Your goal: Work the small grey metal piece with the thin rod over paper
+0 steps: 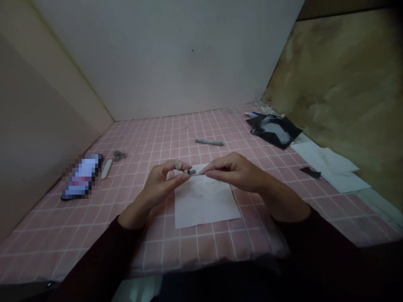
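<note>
My left hand (165,178) pinches a small brownish-grey piece (192,171) between thumb and fingertips. A pale beige patch or wrap shows on one of its fingers. Close beside it, my right hand (237,171) is closed in a pinch on a thin pale strip (197,173), whose tip meets the small piece. What the strip is exactly cannot be made out. Both hands are above a white sheet of paper (206,207) with faint greyish smudges on it, like dust.
Beyond the hands lies a grey stick (209,142). At left are a phone (82,176), a white flat file-like strip (107,168) and scissors (119,155). Black sheets (283,136), white papers (333,167) and a black scrap (310,172) lie at right. Walls enclose the table.
</note>
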The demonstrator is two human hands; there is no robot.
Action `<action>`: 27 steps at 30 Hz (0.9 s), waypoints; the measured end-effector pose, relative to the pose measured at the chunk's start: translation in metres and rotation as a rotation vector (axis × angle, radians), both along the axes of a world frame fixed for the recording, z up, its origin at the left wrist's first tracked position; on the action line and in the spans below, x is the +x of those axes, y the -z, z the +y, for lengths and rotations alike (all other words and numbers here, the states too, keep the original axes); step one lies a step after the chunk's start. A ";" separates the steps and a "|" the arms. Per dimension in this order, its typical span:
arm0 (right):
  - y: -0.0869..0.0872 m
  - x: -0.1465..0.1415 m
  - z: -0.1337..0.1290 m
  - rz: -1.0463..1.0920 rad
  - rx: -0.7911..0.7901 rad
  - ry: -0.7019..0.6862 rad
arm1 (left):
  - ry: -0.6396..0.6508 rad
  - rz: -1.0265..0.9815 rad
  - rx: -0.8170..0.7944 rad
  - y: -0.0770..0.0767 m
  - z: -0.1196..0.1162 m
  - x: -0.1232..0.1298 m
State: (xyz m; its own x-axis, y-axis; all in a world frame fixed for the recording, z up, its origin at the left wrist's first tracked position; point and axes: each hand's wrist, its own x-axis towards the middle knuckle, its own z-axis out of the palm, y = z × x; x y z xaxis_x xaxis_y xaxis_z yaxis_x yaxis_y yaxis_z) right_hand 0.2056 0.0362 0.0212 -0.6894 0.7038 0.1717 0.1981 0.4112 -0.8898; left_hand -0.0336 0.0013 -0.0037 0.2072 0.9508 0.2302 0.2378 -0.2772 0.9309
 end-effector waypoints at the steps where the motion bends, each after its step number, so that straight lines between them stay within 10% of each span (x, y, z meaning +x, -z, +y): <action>1: 0.001 -0.001 0.000 0.005 -0.006 -0.009 | 0.023 -0.008 -0.007 0.001 0.000 0.000; 27: 0.003 -0.002 0.003 0.109 -0.307 0.058 | -0.005 0.103 0.294 -0.002 -0.001 -0.001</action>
State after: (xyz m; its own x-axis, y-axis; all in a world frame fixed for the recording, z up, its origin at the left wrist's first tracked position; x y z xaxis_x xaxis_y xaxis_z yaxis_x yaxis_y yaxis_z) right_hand 0.2036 0.0396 0.0186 -0.6357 0.7718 0.0158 0.1099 0.1108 -0.9877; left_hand -0.0348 0.0006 -0.0019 0.2397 0.8477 0.4733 0.3289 -0.5295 0.7819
